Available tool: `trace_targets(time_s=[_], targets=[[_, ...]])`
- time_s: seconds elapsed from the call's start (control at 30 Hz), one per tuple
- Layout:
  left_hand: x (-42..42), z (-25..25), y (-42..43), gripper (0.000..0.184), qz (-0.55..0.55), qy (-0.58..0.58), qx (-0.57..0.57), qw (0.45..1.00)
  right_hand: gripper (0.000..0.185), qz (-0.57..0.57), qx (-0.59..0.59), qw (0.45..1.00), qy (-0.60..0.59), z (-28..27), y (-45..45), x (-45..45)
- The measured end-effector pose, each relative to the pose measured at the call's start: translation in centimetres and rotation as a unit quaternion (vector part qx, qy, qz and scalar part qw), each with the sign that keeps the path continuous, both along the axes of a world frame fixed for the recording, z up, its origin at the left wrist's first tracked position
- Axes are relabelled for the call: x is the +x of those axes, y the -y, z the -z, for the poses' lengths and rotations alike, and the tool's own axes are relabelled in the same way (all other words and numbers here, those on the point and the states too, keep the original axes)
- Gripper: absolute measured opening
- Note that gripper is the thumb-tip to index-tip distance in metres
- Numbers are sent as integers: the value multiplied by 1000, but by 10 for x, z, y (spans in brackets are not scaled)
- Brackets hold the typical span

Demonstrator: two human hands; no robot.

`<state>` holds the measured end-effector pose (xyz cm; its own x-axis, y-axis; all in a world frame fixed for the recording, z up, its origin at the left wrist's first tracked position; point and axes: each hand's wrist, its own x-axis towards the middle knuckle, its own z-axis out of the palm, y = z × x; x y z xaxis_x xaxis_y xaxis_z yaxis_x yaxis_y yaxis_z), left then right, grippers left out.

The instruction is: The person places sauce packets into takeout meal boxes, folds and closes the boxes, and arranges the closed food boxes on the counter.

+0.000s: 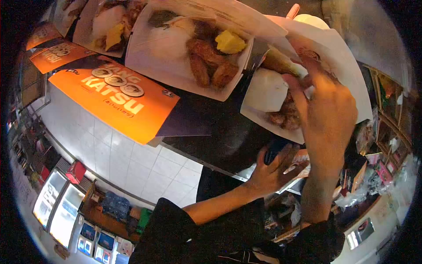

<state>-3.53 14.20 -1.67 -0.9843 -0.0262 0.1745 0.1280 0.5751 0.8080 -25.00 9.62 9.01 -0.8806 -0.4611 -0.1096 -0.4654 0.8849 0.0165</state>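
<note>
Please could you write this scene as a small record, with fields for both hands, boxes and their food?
right hand: reaching into right-hand food box; grip unclear
left hand: just below that box, at a dark object; hold unclear
right-hand box food: white mound, likely rice; browned pieces
middle food box: browned fried pieces, yellow piece
orange flap: lettered KATSU

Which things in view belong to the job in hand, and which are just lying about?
Likely the job's:
right hand, in the rightmost box
rice; browned pieces
other filled boxes
orange Katsu panel
left hand, at a dark object, role unclear

Likely just lying about:
red container
lit cabinet
clear plastic
</note>
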Motion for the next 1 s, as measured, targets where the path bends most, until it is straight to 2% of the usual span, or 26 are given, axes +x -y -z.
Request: trace_targets(time_s=[0.07,0.1,0.17,0.2,0.3,0.4,0.6,0.7,0.77,0.8,0.87,0.93,1.0], targets=[[0,-1,1,55,2,0,-17,1000,29,9,45,999,4,9,2,-2],[-2,-1,1,45,-2,-7,-19,1000,28,14,65,998,5,13,2,-4],[-5,-3,1,26,-5,-21,-23,1000,26,-6,23,999,-24,22,-1,-9],[-5,-4,1,26,-11,-24,-33,999,25,-14,3,999,-39,24,-3,-10],[-7,-2,-2,28,-25,-37,-52,998,23,53,42,998,-6,21,-10,-10],[-6,0,0,34,-14,-46,-52,997,22,21,-53,997,-43,25,-15,-5],[-2,5,0,30,3,-46,-11,999,24,48,52,997,-3,51,-11,-23],[-4,2,2,30,7,-43,-19,999,23,39,-109,992,-46,45,-25,-19],[-4,-3,3,24,2,-16,-26,1000,12,171,-245,953,56,9,-33,-7],[-6,-6,3,24,0,-6,-27,1000,7,234,-308,916,102,-8,-40,1],[-10,-12,4,35,-4,-5,-61,998,9,295,-453,822,182,-27,-62,16],[-13,-16,8,47,8,4,-64,998,13,304,-589,711,233,-37,-81,30],[-15,-19,10,47,15,6,-71,997,17,284,-672,631,262,-44,-93,40]])
